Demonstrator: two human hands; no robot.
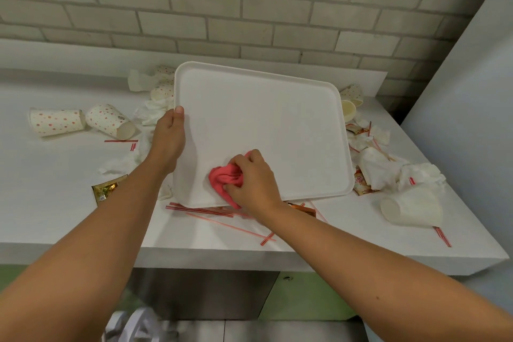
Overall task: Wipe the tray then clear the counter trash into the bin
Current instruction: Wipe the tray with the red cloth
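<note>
Both bare arms reach forward. The left grip [169,133] pinches the tray [263,119] at its 9 o'clock edge, thumb on top. The right grip [252,178], at 6 o'clock, squeezes the cloth [220,178].

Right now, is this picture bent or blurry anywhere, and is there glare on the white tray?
Head view: wide-angle bend bows the brick wall courses and the counter edge; light is soft and even, no glare on the tray, only a faint shadow under its near edge; the pink cloth is sharp; the bottom edge, near a white shape, is smeared.
</note>
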